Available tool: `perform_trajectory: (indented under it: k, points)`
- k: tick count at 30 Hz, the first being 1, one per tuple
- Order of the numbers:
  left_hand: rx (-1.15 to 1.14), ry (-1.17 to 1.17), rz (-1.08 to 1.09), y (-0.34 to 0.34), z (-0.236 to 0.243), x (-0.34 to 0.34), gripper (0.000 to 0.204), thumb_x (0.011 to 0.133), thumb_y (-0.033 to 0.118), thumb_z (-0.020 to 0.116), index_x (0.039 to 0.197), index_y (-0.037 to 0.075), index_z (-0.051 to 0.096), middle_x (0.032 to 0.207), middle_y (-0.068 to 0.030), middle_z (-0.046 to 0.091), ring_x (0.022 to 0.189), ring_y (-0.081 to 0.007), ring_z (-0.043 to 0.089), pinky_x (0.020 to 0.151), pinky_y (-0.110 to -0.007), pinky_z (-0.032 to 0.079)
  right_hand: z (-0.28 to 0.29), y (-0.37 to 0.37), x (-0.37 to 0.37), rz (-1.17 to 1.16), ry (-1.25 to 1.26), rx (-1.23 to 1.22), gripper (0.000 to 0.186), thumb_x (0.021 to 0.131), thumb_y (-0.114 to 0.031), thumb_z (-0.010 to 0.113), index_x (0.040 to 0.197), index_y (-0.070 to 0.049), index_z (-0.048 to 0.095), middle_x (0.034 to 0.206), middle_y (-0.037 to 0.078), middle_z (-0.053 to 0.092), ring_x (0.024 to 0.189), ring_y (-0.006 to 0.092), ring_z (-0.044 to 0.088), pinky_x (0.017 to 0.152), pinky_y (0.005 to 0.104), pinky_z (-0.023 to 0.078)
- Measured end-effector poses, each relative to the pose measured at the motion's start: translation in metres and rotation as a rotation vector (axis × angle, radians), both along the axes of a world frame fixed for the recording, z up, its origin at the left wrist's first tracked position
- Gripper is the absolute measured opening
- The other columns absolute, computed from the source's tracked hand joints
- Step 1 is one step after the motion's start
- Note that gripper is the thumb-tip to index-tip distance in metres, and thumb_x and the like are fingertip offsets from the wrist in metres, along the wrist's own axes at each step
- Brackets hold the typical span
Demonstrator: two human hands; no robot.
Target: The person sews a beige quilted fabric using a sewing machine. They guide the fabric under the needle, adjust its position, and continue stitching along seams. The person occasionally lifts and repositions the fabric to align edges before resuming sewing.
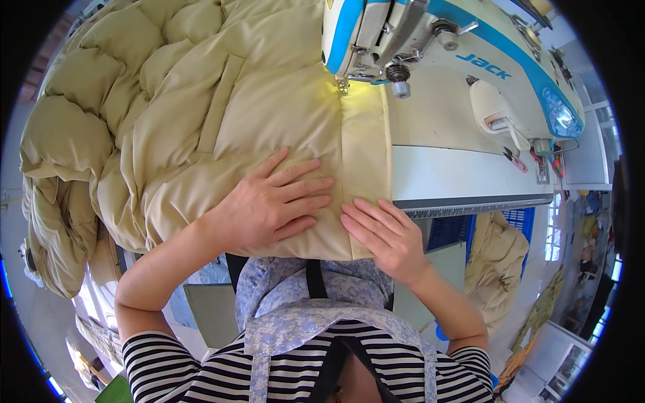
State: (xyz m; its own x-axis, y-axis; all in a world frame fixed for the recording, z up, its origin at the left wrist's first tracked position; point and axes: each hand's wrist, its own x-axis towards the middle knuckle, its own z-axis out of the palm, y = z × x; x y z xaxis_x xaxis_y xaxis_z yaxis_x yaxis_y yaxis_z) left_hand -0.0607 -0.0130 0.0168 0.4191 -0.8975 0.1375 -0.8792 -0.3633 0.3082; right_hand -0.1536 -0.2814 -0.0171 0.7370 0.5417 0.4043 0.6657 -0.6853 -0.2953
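Note:
A tan padded jacket [282, 107] covers the left and middle of the sewing table, its quilted part bunched up at the far left. Its flat edge strip with a stitched seam runs toward me from the lit presser foot [344, 87] of a white and blue sewing machine [430, 40]. My left hand [272, 201] lies flat on the padded fabric left of the seam, fingers spread and pointing right. Over the edge strip, my right hand [386, 235] rests with its fingers stretched out on the cloth near the jacket's front edge. Neither hand grips anything.
A ruler strip [477, 205] runs along the table's front edge on the right. Small thread snips [516, 160] lie beneath the machine's arm. Below the table at right, tan fabric [496, 262] hangs over a blue crate [521, 221].

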Motion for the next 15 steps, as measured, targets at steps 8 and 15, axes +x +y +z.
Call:
perform_trajectory:
  k: [8, 15]
  points:
    - [0.137, -0.012, 0.293, -0.056, 0.02, -0.005, 0.029, 0.086, 0.02, 0.072, 0.11, 0.005, 0.068, 0.122, -0.0076, 0.066, 0.119, -0.0284, 0.061, 0.102, -0.043, 0.05, 0.011, -0.007, -0.004, 0.115, -0.059, -0.058, 0.034, 0.078, -0.01, 0.068, 0.111, -0.005, 0.072, 0.119, 0.006, 0.07, 0.114, 0.0224, 0.065, 0.09, 0.0327, 0.055]
    - [-0.142, -0.158, 0.274, -0.054, -0.024, -0.002, 0.048, 0.083, 0.027, 0.073, 0.125, 0.006, 0.063, 0.139, -0.0092, 0.054, 0.119, -0.0281, 0.058, 0.097, -0.04, 0.051, 0.037, -0.007, 0.002, 0.128, 0.124, -0.002, 0.026, 0.085, -0.011, 0.067, 0.11, -0.004, 0.072, 0.12, 0.008, 0.07, 0.114, 0.0233, 0.065, 0.088, 0.0352, 0.055]
